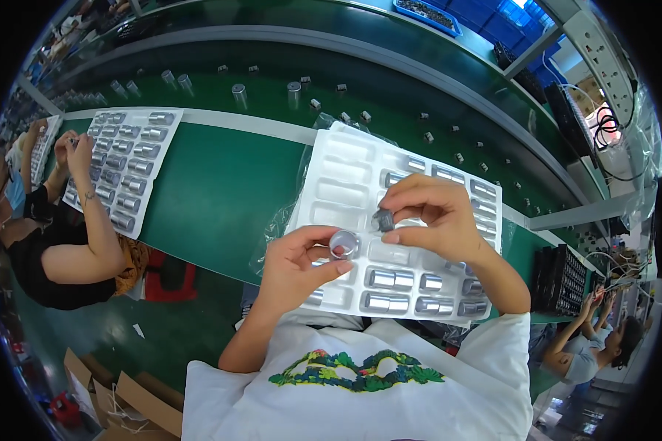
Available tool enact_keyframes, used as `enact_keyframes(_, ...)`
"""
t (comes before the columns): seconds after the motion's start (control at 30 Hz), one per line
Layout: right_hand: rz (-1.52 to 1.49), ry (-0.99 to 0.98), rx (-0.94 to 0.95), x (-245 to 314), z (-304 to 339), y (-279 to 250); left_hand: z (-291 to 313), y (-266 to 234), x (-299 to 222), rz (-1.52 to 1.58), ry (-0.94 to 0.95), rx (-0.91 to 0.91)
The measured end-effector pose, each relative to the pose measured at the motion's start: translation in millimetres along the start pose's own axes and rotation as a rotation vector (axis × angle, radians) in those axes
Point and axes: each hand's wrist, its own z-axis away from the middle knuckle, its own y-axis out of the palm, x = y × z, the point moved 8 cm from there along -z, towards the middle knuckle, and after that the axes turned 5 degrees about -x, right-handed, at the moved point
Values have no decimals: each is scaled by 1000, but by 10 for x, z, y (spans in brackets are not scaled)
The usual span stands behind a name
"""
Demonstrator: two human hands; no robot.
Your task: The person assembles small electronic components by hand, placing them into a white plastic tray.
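A view from above looks down on a person's two bare hands working over a white moulded plastic tray (346, 158) that rests on a green workbench (221, 191). The left hand (298, 261) pinches a small silver cylinder (343, 243) between thumb and fingertips, its round open end facing up toward the camera. The right hand (430, 217) is curled, its thumb and forefinger pinching a small dark cap-like part (382, 220) just beside and slightly above the cylinder; the two pieces are close but whether they touch cannot be told. Both hands hover over the middle of the tray. Many of its pockets along the right and near edges hold silver cylinders lying on their sides (390, 278), while pockets on the left side are unfilled. To the left, another person's hands (73, 151) rest at a second tray of silver cylinders (129, 165). Beyond the bench, a green conveyor belt (390, 81) carries scattered small upright metal parts. At the far right, another worker sits beside a black rack (559, 279)
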Motion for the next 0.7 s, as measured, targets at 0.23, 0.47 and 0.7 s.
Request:
enact_keyframes(0.23,406,-259,154,229,34,250,-3,209,-57,-40,65,193)
enact_keyframes(0.47,476,-188,131,164,155,319,6,106,85,96,-70,122)
enact_keyframes(0.7,508,-215,3,35,153,336,-71,137,93,172,55,43)
